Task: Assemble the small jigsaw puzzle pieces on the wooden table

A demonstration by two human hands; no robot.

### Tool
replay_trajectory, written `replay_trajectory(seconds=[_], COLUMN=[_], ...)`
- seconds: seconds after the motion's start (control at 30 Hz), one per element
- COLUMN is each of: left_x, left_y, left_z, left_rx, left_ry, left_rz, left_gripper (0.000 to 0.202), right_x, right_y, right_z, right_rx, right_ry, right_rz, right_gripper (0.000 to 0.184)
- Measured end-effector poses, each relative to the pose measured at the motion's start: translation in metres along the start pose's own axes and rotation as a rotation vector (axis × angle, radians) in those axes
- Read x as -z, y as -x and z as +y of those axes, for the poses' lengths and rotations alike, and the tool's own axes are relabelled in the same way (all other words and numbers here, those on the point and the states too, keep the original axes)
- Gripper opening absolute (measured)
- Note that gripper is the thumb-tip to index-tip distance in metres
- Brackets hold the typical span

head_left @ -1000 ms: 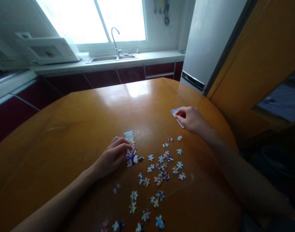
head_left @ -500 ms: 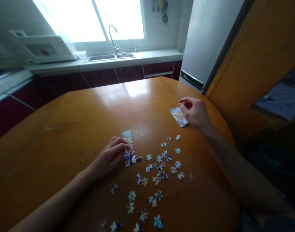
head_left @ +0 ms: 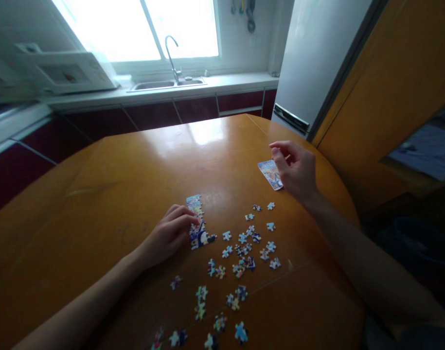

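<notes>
1. While the left hand (head_left: 171,231) rests with loosely bent fingertips on the joined strip (head_left: 200,236), use it as the clamp: light downward pressure, no sideways push. Strip lies flat on the worktop (head_left: 134,175), left of most loose pieces (head_left: 242,238).
2. Right hand (head_left: 297,167) hangs over the right side of the picture card (head_left: 269,171), thumb and forefinger close together, other fingers curled. Can't tell if anything is pinched there. Hands are well apart from each other.
3. Card lies flat beyond the loose pieces, partly hidden by the right hand. Advise clearing that hand off it so the whole print reads.
4. Work off the strip's jagged right edge. Match colour to the card first, then tab shape.
5. Lower end juts out to the right; likely the easiest bit to knock loose. Approach from above, don't drag across it.
6. Press joints straight down, don't force them.
7. Near-side pieces sit in dimmer light. Lift for a colour check.
</notes>
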State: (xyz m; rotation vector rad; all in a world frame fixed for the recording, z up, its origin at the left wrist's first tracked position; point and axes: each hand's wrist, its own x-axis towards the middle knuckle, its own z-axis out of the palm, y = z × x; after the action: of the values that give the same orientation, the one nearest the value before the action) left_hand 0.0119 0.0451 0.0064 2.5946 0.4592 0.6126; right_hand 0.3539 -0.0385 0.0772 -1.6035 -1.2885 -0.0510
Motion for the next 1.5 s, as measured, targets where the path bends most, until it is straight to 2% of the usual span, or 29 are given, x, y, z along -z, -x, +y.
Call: replay_trajectory(seconds=[0.63, 1.0, 1.5], left_x=[-0.0002, -0.0011, -0.0012], left_y=[0.0020, 0.0020, 0.0011], left_z=[-0.0016, -0.0021, -0.0009], left_rx=[-0.001, -0.004, -0.023], left_ry=[0.008, 0.021, 0.019], left_rz=[-0.019, -0.024, -0.016], left_gripper=[0.019, 0.020, 0.019], right_x=[-0.0024, -0.0072, -0.0101], right_y=[0.0065, 0.0050, 0.0072], right_z=[-0.0045, 0.0007, 0.0017], right_rx=[0.101, 0.231, 0.224], right_ry=[-0.006, -0.101, -0.113], right_rz=[-0.049, 0.030, -0.015], right_gripper=[0.025, 0.018, 0.018])
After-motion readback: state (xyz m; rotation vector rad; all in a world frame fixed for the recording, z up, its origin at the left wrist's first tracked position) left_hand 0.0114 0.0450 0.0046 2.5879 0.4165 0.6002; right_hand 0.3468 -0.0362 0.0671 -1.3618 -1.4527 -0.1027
